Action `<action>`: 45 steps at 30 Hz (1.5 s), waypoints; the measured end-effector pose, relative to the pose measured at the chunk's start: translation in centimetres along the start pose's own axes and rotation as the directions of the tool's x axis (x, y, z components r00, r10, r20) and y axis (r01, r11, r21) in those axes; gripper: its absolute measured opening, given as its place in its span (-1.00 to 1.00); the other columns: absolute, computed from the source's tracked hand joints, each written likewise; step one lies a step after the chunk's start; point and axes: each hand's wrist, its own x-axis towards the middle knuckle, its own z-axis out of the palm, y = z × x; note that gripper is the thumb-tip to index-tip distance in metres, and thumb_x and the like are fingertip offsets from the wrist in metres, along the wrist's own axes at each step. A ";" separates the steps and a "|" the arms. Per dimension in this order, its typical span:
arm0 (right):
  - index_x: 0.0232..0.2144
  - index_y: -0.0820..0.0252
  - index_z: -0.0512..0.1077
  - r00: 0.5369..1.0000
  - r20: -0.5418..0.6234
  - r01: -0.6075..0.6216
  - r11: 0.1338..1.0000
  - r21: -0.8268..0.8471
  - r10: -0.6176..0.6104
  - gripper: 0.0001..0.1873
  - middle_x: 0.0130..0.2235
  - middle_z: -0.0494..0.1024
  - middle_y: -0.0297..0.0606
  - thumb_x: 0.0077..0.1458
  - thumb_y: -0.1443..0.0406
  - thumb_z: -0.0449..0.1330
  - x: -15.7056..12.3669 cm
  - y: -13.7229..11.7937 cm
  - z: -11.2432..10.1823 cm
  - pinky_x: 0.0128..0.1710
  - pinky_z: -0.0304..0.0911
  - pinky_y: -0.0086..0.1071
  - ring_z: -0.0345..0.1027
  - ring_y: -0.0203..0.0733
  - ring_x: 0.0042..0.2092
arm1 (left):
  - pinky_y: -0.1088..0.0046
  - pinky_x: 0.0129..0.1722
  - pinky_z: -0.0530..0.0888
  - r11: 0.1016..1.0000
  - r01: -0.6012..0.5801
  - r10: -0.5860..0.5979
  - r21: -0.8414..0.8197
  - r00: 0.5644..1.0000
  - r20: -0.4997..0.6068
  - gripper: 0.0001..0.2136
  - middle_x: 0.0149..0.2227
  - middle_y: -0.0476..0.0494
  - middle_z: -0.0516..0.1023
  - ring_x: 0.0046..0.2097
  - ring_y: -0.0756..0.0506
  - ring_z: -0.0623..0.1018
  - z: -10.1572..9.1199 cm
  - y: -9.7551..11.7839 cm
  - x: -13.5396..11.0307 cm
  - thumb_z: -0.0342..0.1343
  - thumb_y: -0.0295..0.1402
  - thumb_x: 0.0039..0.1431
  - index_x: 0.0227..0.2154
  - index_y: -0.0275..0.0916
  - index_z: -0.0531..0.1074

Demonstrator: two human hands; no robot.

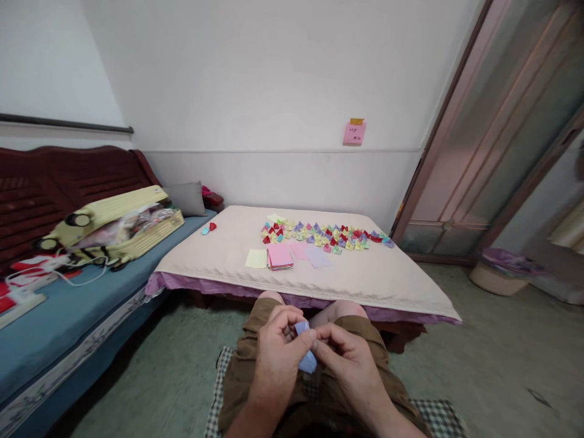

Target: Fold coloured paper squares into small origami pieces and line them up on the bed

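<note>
Over my lap, my left hand (277, 347) and my right hand (349, 359) both pinch a small piece of light purple folded paper (306, 353). The fingers of both hands are curled around it, and part of the paper is hidden between them. On the low table (401, 286) in front of me lies a stack of coloured paper squares (279, 257), with a yellow sheet (256, 258) to its left and pale pink and lilac sheets (312, 254) to its right. Farther back, several small folded paper pieces (326, 235) in many colours lie in rows.
A blue-cushioned wooden bench (55, 316) runs along the left, carrying an open yellow case (114, 228) and a grey cushion (186, 198). Two small folded pieces (208, 229) lie near the table's left edge. A sliding door (493, 140) and a basket (495, 277) stand at right. Pink notes (354, 131) stick to the wall.
</note>
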 end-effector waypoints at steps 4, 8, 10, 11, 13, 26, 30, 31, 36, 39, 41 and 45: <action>-0.56 0.26 0.46 0.999 0.031 0.018 1.000 -0.023 -0.017 -0.74 -0.60 0.30 -0.41 -0.02 0.17 0.28 -0.2 0.4 0.0 -0.54 0.03 -0.48 0.08 -0.36 -0.53 | 0.43 -0.31 0.34 0.998 -0.052 0.051 0.037 0.999 0.018 -0.93 -0.38 -0.14 0.48 -0.28 -0.11 0.47 -0.5 0.1 0.1 0.17 -0.45 -0.09 -0.62 -0.27 0.47; -0.58 0.25 0.43 0.999 0.042 0.020 0.999 -0.037 -0.018 -0.76 -0.62 0.25 -0.45 -0.03 0.20 0.29 -0.3 0.7 0.0 -0.56 -0.02 -0.48 0.03 -0.39 -0.55 | 0.43 -0.31 0.33 0.999 -0.047 0.047 0.003 0.999 0.024 -0.87 -0.43 -0.11 0.47 -0.32 -0.09 0.45 -0.6 -0.1 0.2 0.16 -0.42 -0.03 -0.63 -0.27 0.46; -0.59 0.25 0.42 0.999 0.053 -0.005 1.000 -0.025 0.007 -0.75 -0.63 0.24 -0.46 -0.04 0.19 0.30 -0.2 0.9 -0.1 -0.57 -0.03 -0.49 0.03 -0.40 -0.56 | 0.45 -0.34 0.31 1.000 -0.020 0.020 -0.006 1.000 0.021 -0.84 -0.46 -0.09 0.45 -0.35 -0.07 0.43 -0.5 -0.3 0.1 0.16 -0.39 0.01 -0.63 -0.27 0.44; -0.59 0.25 0.42 0.998 0.060 -0.027 1.000 -0.012 0.028 -0.74 -0.64 0.25 -0.46 -0.05 0.19 0.30 -0.2 1.0 -0.1 -0.57 -0.03 -0.49 0.04 -0.40 -0.57 | 0.46 -0.35 0.31 1.000 0.004 -0.004 -0.010 1.000 0.019 -0.83 -0.46 -0.08 0.45 -0.36 -0.07 0.42 -0.5 -0.4 0.1 0.14 -0.36 0.05 -0.61 -0.27 0.46; -0.57 0.25 0.42 0.994 0.080 -0.084 0.996 0.031 0.081 -0.73 -0.64 0.30 -0.44 -0.05 0.17 0.31 -0.1 1.3 -0.4 -0.57 0.01 -0.49 0.09 -0.40 -0.58 | 0.46 -0.33 0.32 0.998 0.056 -0.056 -0.035 0.998 0.025 -0.76 -0.41 -0.11 0.49 -0.34 -0.06 0.43 -0.6 -0.5 0.1 0.06 -0.28 0.16 -0.53 -0.28 0.49; -0.54 0.28 0.47 0.976 0.160 -0.198 0.905 0.377 0.147 -0.73 -0.61 0.43 -0.37 -0.10 0.18 0.39 0.2 0.5 -1.1 -0.57 0.10 -0.53 0.20 -0.41 -0.59 | 0.44 -0.27 0.41 0.982 0.075 -0.065 -0.176 0.996 0.061 -0.95 -0.29 -0.19 0.54 -0.25 -0.10 0.51 -0.3 1.0 -0.5 0.19 -0.45 -0.07 -0.55 -0.29 0.42; -0.54 0.28 0.49 0.976 0.167 -0.196 0.897 0.395 0.140 -0.74 -0.61 0.44 -0.37 -0.10 0.19 0.39 0.2 0.8 -1.0 -0.56 0.11 -0.53 0.21 -0.41 -0.58 | 0.41 -0.25 0.42 0.997 -0.062 0.062 -0.044 0.998 0.006 -0.96 -0.28 -0.20 0.53 -0.21 -0.14 0.53 -0.4 1.0 -0.8 0.14 -0.50 -0.06 -0.54 -0.26 0.42; -0.54 0.28 0.49 0.976 0.170 -0.196 0.894 0.403 0.138 -0.75 -0.60 0.45 -0.37 -0.10 0.19 0.39 0.3 0.8 -1.0 -0.56 0.12 -0.53 0.22 -0.41 -0.58 | 0.40 -0.24 0.42 0.996 -0.086 0.086 -0.024 0.996 0.003 -0.95 -0.28 -0.19 0.54 -0.21 -0.14 0.53 -0.4 1.0 -0.9 0.13 -0.51 -0.05 -0.54 -0.26 0.42; -0.54 0.27 0.51 0.973 0.193 -0.202 0.870 0.449 0.126 -0.75 -0.61 0.45 -0.37 -0.13 0.19 0.41 0.4 0.6 -0.9 -0.56 0.15 -0.53 0.23 -0.40 -0.59 | 0.37 -0.21 0.44 0.983 -0.182 0.181 0.036 0.983 0.021 -0.92 -0.28 -0.17 0.53 -0.21 -0.14 0.55 -0.4 0.9 -1.0 0.13 -0.55 -0.05 -0.51 -0.25 0.43; -0.54 0.28 0.52 0.973 0.194 -0.204 0.870 0.449 0.128 -0.75 -0.60 0.46 -0.36 -0.15 0.19 0.42 0.4 0.5 -0.8 -0.56 0.17 -0.52 0.25 -0.39 -0.59 | 0.37 -0.19 0.46 0.967 -0.234 0.234 0.104 0.972 0.015 -0.93 -0.27 -0.17 0.54 -0.20 -0.14 0.56 -0.4 1.1 -1.2 0.17 -0.53 -0.04 -0.51 -0.25 0.46; -0.53 0.27 0.52 0.973 0.190 -0.207 0.867 0.453 0.133 -0.75 -0.60 0.46 -0.36 -0.15 0.20 0.42 0.4 0.4 -0.8 -0.55 0.18 -0.51 0.25 -0.38 -0.58 | 0.38 -0.18 0.46 0.948 -0.269 0.272 0.170 0.962 0.008 -0.93 -0.27 -0.17 0.54 -0.19 -0.13 0.56 -0.3 1.4 -1.3 0.17 -0.52 -0.01 -0.51 -0.24 0.48; -0.53 0.25 0.53 0.972 0.186 -0.213 0.858 0.467 0.140 -0.77 -0.58 0.45 -0.37 -0.16 0.21 0.43 0.3 0.3 -0.7 -0.54 0.18 -0.51 0.26 -0.39 -0.57 | 0.43 -0.20 0.47 0.890 -0.351 0.369 0.290 0.930 -0.006 -0.89 -0.25 -0.18 0.55 -0.18 -0.12 0.56 -0.3 1.7 -1.6 0.15 -0.54 0.01 -0.48 -0.22 0.52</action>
